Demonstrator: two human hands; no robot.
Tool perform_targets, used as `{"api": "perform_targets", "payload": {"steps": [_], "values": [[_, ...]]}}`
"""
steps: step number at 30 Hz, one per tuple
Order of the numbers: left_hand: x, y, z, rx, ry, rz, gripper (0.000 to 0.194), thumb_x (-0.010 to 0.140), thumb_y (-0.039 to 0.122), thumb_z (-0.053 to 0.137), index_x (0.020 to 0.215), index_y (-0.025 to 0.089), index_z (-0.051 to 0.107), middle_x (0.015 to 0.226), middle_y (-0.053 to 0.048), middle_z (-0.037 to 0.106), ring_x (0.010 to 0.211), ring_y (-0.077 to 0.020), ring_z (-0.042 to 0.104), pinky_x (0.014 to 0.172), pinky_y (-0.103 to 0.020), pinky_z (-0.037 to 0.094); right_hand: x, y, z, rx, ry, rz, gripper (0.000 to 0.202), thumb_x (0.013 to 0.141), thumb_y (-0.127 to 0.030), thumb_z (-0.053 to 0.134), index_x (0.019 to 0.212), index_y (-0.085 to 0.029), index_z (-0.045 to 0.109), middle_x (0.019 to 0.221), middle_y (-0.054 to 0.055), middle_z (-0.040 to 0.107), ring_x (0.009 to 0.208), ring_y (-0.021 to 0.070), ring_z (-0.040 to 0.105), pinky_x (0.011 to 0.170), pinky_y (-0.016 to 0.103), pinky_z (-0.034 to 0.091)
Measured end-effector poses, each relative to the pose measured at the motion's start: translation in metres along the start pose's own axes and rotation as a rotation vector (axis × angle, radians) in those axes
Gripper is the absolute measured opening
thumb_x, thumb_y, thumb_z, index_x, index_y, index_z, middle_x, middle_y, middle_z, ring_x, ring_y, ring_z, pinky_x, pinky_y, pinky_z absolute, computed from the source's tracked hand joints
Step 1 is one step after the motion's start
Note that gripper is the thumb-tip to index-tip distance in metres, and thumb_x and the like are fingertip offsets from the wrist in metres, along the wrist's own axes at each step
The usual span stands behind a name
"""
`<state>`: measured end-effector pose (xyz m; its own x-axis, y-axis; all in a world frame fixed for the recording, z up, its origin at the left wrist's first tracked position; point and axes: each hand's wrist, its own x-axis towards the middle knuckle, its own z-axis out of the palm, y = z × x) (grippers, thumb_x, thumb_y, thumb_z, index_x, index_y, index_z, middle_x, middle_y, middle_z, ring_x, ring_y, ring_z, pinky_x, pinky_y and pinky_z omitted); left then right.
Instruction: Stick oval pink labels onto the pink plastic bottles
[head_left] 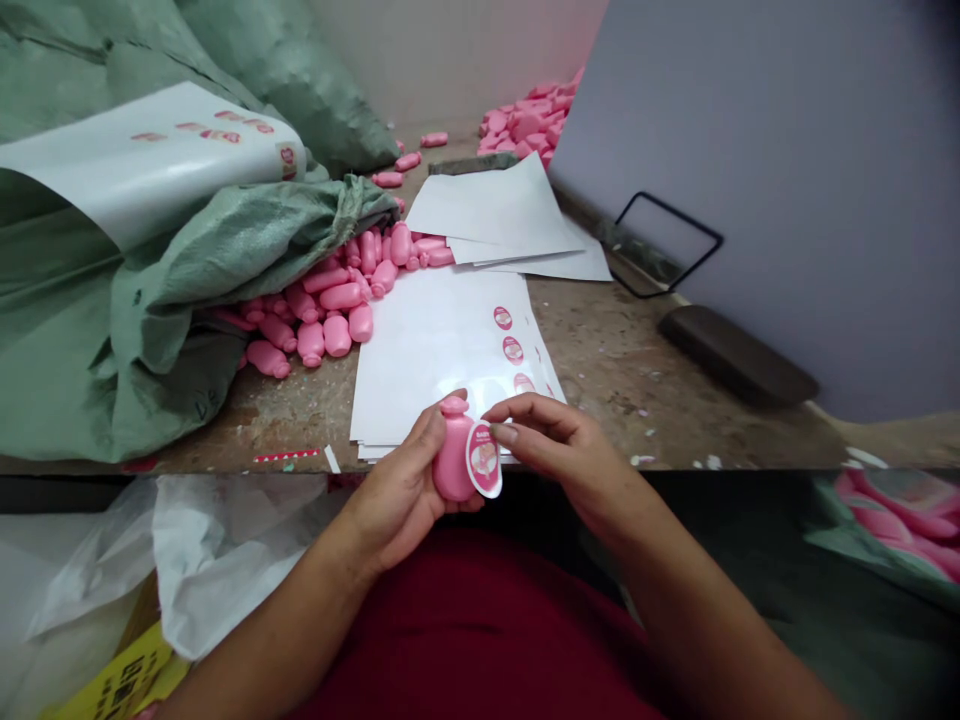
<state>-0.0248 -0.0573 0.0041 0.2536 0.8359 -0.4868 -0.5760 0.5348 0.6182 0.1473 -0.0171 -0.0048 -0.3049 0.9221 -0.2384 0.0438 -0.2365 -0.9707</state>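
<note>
**Left hand [405,488] holds a pink bottle [452,462], right hand [564,438] pinches a sticker [484,460]**

Clock directions are taken from the bottle, with twelve pointing away from the person. The bottle is upright in the left hand, just over the table's near edge, its cap toward twelve. The left hand is curled around it, thumb along the side and fingers underneath. The right hand, at three, nips the sticker's upper edge between thumb and forefinger. The sticker is oval, pink with a white border, and lies over the bottle's three o'clock side; how much of it is stuck down, I cannot tell.

Just beyond, at twelve, is a stack of sheets [427,345] with a column of similar stickers down its right side. More white papers [495,212] overlap farther out at twelve. At half past ten, loose bottles [337,295] spill from a green sack [187,265], with a curved sheet [180,165] lying on the sack at ten. A distant pink heap [529,122] is between twelve and one. On the wooden table [607,365], a black wire frame [722,240] stands toward two, and a dark brown block [735,355] lies at half past two. Below the table edge, a white plastic bag [214,560] hangs between eight and nine.
</note>
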Motion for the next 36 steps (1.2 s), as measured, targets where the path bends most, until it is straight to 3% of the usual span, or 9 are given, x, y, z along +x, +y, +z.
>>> {"api": "perform_targets", "payload": {"steps": [4,9,16,28,36], "values": [[0.003,0.001,0.000,-0.030,0.026,0.001,0.035,0.098,0.041,0.055,0.131,0.027,0.055,0.106,-0.004,0.063,0.077,-0.0134,0.065,0.060,-0.026,0.059,-0.002,0.000,0.002,-0.006,-0.029,0.036,0.035,0.072,-0.049,0.077,0.092,-0.021,0.071,0.060,-0.005,0.052,0.059,0.0133,0.049,0.061,0.029,0.040],[0.002,0.001,0.005,-0.058,-0.020,-0.018,0.040,0.097,0.054,0.051,0.126,0.026,0.055,0.097,-0.003,0.064,0.073,-0.0139,0.066,0.056,-0.024,0.057,-0.001,0.001,0.006,-0.060,-0.011,0.009,0.039,0.073,-0.050,0.076,0.098,-0.021,0.070,0.056,-0.006,0.049,0.055,0.0132,0.047,0.057,0.029,0.036],[0.002,0.000,0.006,-0.038,-0.064,0.026,0.054,0.094,0.066,0.047,0.127,0.024,0.051,0.103,-0.007,0.068,0.086,-0.0185,0.070,0.057,-0.022,0.055,0.001,0.005,0.009,-0.071,-0.016,0.006,0.039,0.074,-0.052,0.075,0.097,-0.022,0.069,0.056,-0.006,0.049,0.056,0.0142,0.050,0.056,0.029,0.038],[0.002,-0.001,0.007,-0.026,-0.050,0.033,0.052,0.097,0.065,0.040,0.128,0.025,0.048,0.105,-0.008,0.068,0.086,-0.0180,0.070,0.058,-0.021,0.054,0.001,0.005,0.011,-0.058,0.007,0.009,0.038,0.076,-0.052,0.074,0.097,-0.021,0.070,0.061,-0.004,0.057,0.059,0.0149,0.054,0.059,0.030,0.043],[0.003,-0.002,0.005,-0.039,-0.021,0.033,0.053,0.092,0.067,0.050,0.125,0.025,0.051,0.101,-0.005,0.066,0.084,-0.0177,0.068,0.059,-0.023,0.053,0.003,0.006,0.011,-0.055,0.003,-0.016,0.034,0.076,-0.051,0.072,0.094,-0.022,0.069,0.059,-0.004,0.055,0.058,0.0146,0.052,0.058,0.030,0.041]]}}
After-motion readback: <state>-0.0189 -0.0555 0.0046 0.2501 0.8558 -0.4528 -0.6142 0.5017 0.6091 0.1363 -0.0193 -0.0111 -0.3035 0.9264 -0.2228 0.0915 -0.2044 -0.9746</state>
